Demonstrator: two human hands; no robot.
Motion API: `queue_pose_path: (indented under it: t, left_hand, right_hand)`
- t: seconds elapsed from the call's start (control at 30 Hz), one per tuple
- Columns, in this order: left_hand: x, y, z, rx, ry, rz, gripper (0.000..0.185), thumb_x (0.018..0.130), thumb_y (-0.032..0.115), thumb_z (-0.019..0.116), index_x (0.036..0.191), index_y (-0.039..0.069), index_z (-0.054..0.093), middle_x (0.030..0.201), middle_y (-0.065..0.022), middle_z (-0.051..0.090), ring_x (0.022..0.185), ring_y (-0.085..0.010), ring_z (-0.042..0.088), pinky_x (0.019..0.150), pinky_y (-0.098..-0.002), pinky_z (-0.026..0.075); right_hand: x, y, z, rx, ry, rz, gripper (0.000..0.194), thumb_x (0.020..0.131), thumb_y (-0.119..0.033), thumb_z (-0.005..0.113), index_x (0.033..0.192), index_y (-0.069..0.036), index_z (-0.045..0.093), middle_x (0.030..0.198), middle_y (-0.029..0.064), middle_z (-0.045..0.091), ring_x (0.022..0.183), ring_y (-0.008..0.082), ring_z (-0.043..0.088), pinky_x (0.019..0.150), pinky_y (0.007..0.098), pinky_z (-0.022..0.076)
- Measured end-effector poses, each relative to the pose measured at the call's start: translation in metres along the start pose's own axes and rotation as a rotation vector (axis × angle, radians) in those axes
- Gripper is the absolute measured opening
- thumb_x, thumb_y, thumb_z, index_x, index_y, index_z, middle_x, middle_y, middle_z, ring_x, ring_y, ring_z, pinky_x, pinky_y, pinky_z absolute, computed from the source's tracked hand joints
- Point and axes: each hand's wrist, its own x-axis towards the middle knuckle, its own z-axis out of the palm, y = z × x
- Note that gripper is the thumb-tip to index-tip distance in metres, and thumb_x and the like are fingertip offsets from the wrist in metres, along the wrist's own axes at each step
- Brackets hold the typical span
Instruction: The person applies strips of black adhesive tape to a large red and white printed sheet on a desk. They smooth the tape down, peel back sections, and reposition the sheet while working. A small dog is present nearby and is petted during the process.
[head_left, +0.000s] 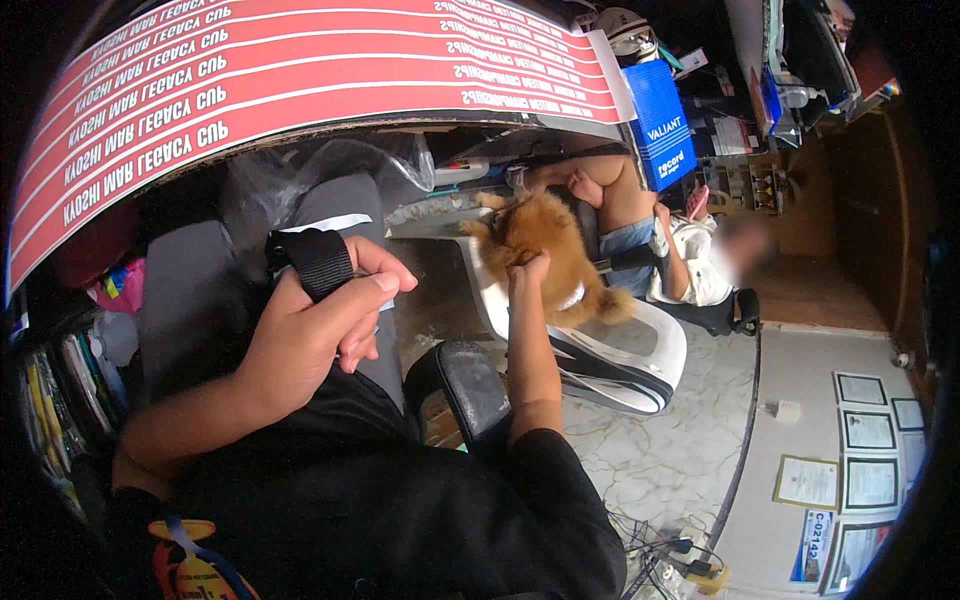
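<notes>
A black webbing strap (319, 262) loops over the fingers of my left hand (304, 330), which is curled around it above my grey-trousered lap. Part of a white sheet (337, 223) shows just behind the strap. My right hand (531, 268) reaches out to a fluffy brown dog (559, 247) and rests in its fur, with the fingertips hidden there. The dog is on a white plastic chair (660, 337), and a small white patch shows near its tail.
Red printed strips (337, 75) cover the table edge ahead, beside a blue record book (660, 124). A seated person (690, 255) holds a pink phone (699, 201) beyond the dog. A black armrest (472, 386) stands near my right arm. Cables (660, 555) lie at lower right.
</notes>
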Motion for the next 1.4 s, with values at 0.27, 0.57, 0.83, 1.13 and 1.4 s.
queue_pose_path:
  t: [0.27, 0.57, 0.83, 1.13, 1.4]
  left_hand:
    - [0.002, -0.001, -0.002, 0.001, -0.002, 0.003, 0.017, 0.091, 0.016, 0.05, 0.093, 0.001, 0.057, 0.053, 0.0038, 0.042, 0.043, -0.0045, 0.038, 0.048, -0.0202, 0.036]
    - [0.005, -0.002, 0.0, 0.065, 0.013, 0.006, 0.017, 0.09, 0.018, 0.048, 0.092, 0.001, 0.053, 0.049, 0.0042, 0.036, 0.038, -0.0066, 0.035, 0.047, -0.023, 0.038]
    - [0.005, -0.001, -0.001, 0.036, 0.011, -0.01, 0.016, 0.091, 0.017, 0.048, 0.092, 0.002, 0.054, 0.05, 0.0041, 0.038, 0.04, -0.0059, 0.036, 0.048, -0.0224, 0.037]
    - [0.002, 0.001, -0.004, -0.005, 0.003, -0.019, 0.016, 0.092, 0.015, 0.049, 0.093, 0.001, 0.057, 0.052, 0.0039, 0.041, 0.043, -0.0047, 0.039, 0.049, -0.0208, 0.037]
    - [0.003, 0.004, -0.007, 0.04, 0.063, 0.031, 0.019, 0.089, 0.018, 0.048, 0.092, 0.0, 0.051, 0.049, 0.0038, 0.036, 0.038, -0.0072, 0.033, 0.048, -0.0242, 0.037]
  right_hand:
    - [-0.001, 0.0, 0.003, -0.032, -0.007, 0.01, 0.039, 0.085, -0.025, 0.041, 0.112, -0.001, 0.055, 0.11, 0.0123, 0.06, 0.098, 0.0309, 0.059, 0.085, 0.0477, 0.047]
    - [0.0, 0.002, 0.006, -0.028, -0.012, 0.013, 0.039, 0.085, -0.026, 0.041, 0.112, -0.001, 0.055, 0.11, 0.0123, 0.06, 0.097, 0.0308, 0.059, 0.085, 0.0478, 0.0469]
    - [-0.003, 0.005, 0.001, -0.027, -0.002, 0.001, 0.037, 0.084, -0.023, 0.042, 0.111, -0.001, 0.056, 0.109, 0.0125, 0.061, 0.097, 0.0304, 0.059, 0.085, 0.0468, 0.0472]
    - [0.007, -0.006, -0.008, -0.107, 0.112, -0.157, 0.022, 0.079, -0.014, 0.055, 0.095, 0.0, 0.059, 0.095, 0.012, 0.061, 0.084, 0.0251, 0.057, 0.078, 0.037, 0.047]
    - [0.011, -0.049, 0.006, -0.856, 0.244, -1.028, 0.015, 0.077, -0.011, 0.065, 0.081, 0.001, 0.059, 0.081, 0.0104, 0.061, 0.071, 0.0207, 0.054, 0.072, 0.0311, 0.0445]
